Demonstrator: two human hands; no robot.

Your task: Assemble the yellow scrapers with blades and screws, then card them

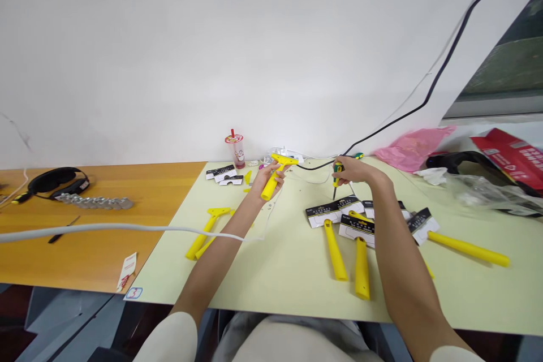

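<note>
My left hand (259,182) is closed around a yellow T-shaped scraper (270,185), its wide head pointing up and away. In my right hand (354,169) is a green-and-yellow screwdriver (337,169), its shaft pointing down above the table and apart from the scraper. Below my left forearm lie yellow T-shaped scrapers (206,233), partly hidden by the arm. Several yellow handles (335,251) with black-and-white header cards (356,228) lie around my right forearm, which covers part of them. Small yellow pieces (248,177) rest just left of my left hand.
A lidded drink cup (238,154) stands by the wall near loose cards (224,174). A black cable (390,123) runs down to the table, and a white cable (127,227) crosses in front. A pink bag (413,147) lies at right, headphones (70,181) at left.
</note>
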